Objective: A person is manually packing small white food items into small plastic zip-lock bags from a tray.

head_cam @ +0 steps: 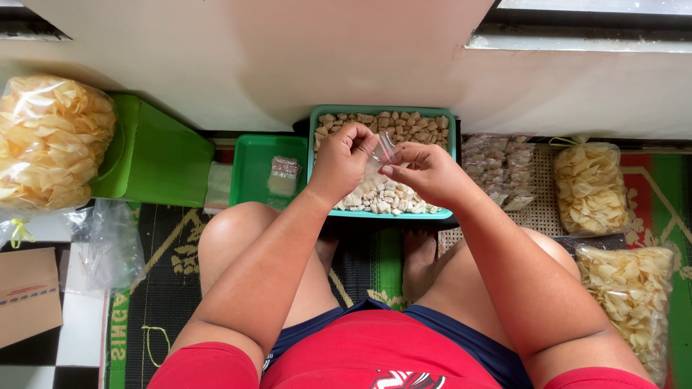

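Head view: left hand (344,160) and right hand (425,173) both pinch a small clear plastic bag (383,149) — held between them, just above the teal plastic tray (314,119) of pale cracker chunks (386,196).

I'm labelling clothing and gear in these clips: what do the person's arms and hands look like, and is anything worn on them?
Both arms are bare from the short red sleeves down. The left hand and right hand have no gloves, and no rings, watch or bracelets show. The red sleeves belong to a red top with a dark navy panel at the front. The nails look short and unpainted.
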